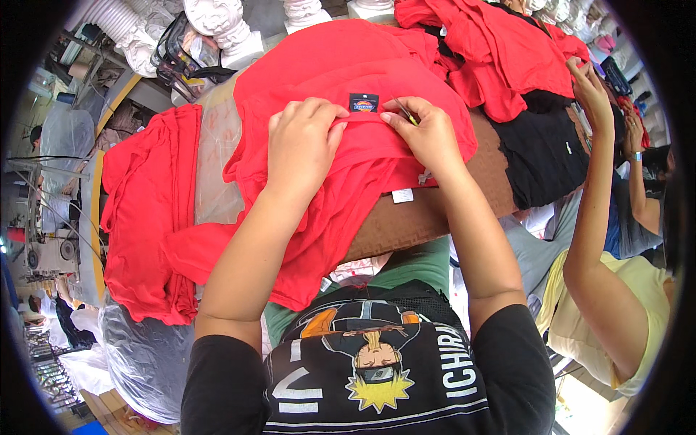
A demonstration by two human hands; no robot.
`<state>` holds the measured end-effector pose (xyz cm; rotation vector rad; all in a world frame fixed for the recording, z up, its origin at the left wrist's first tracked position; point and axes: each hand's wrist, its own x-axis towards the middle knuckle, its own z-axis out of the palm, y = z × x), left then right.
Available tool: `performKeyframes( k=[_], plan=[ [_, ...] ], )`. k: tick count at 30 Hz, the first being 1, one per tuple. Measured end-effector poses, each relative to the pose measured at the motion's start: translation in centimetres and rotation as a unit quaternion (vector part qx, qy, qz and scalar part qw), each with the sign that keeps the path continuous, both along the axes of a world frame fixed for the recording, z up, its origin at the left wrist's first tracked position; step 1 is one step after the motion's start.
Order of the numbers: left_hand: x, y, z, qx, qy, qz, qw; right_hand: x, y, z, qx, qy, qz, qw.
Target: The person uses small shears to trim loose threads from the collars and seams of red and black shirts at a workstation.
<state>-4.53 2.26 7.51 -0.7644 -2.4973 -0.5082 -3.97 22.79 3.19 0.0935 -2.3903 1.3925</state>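
**Red cloth (355,170) is being pinched on both sides of its label**

The red cloth is lying spread out on a brown table top (406,226), and its little dark label (363,102) is sitting between the two hands. Just left of the label, the left hand (301,141) is nearly closed, with its thumb and finger pinching the cloth. Just right of the label, the right hand (431,130) is curling around a small pointed tool (412,118), and its thumb is pressing on the cloth's edge.

The tool's tip is pointing up beside the label, so a slip could be poking a hole in the cloth or scratching the label. If the two hands are pulling unevenly, the edge could be bunching up. A white tag (402,196) is hanging below and right of the label, where a forearm could be catching it. Other red clothes (493,58) are lying above and right of the label, close enough for getting mixed up.
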Motion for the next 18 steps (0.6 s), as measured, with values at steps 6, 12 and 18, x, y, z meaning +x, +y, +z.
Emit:
performKeyframes(
  k=[6, 12, 18],
  plan=[
    [4.0, -1.9, 0.3, 0.053, 0.008, -0.091, 0.994, 2.9, -0.2, 2.4, 0.023, -0.042, 0.065, 0.997],
    [4.6, -4.3, -1.6, 0.019, -0.051, -0.091, 0.994, 7.8, 1.5, 2.8, -0.09, -0.159, 0.023, 0.983],
    [4.0, 0.2, 0.2, 0.072, -0.008, -0.043, 0.996, 7.2, 0.2, 2.4, -0.07, -0.087, 0.042, 0.993]
  ],
)
